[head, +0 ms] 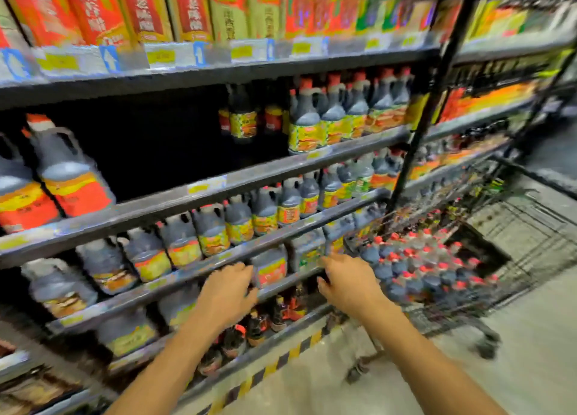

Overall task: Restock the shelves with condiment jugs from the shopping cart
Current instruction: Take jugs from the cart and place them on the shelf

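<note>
At a low shelf (162, 282), the left hand (228, 286) is laid against a red-labelled jug (271, 268), its grip too blurred to tell. The right hand (346, 280) is held loosely spread, empty. Red-capped jugs (421, 268) are packed in the cart (530, 224) alongside.

A wide dark gap lies open on the grey metal shelf (175, 196), between red-labelled dark jugs (71, 177) on the left and green-and-yellow-labelled jugs (304, 127) on the right. Lower tiers are packed tight. Red-capped dark bottles (421, 268) crowd the black wire cart (530, 243); its right part is bare.
</note>
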Demonstrator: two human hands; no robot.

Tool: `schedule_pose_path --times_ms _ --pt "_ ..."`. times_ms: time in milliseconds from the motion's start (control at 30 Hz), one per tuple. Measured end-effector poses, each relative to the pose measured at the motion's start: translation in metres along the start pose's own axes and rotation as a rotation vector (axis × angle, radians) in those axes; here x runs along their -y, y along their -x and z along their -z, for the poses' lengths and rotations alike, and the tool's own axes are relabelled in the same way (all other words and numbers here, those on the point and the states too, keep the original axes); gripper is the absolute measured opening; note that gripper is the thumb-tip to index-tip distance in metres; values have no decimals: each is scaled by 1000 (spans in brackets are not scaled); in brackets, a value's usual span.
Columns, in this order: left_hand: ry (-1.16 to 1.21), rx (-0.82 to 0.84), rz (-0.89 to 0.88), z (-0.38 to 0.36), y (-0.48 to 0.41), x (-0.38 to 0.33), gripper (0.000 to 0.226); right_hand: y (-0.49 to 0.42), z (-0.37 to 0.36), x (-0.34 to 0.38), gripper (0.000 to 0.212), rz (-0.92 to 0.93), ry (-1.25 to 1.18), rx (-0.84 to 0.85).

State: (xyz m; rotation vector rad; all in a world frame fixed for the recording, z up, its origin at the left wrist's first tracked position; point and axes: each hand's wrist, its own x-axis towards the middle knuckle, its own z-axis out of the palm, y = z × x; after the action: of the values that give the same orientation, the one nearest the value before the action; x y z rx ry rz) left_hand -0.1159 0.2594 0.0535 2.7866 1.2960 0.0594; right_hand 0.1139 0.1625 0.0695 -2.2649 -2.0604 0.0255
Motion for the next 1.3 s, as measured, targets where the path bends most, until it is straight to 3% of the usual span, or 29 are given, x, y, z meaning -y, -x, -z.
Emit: schedule_pose_path --times_ms 200,300,433,600,833,1300 --pt "47 93 -263 -41 -41 -179 31 133 -13 -138 31 -341 -49 21" --pt "50 137 -402 -58 -60 -251 21 184 -15 -190 37 -486 -59 92" --pt "53 176 -556 -75 -84 -326 20 236 -23 -246 31 -668 -131 74" --pt "55 177 -673 -95 -125 -397 19 260 -27 -308 37 -800 -42 96" --pt "56 183 -748 -121 -226 -464 20 224 -34 -403 35 -848 -4 124" --pt "110 224 -541 -173 -387 -491 23 68 -59 -571 29 -620 -59 290"
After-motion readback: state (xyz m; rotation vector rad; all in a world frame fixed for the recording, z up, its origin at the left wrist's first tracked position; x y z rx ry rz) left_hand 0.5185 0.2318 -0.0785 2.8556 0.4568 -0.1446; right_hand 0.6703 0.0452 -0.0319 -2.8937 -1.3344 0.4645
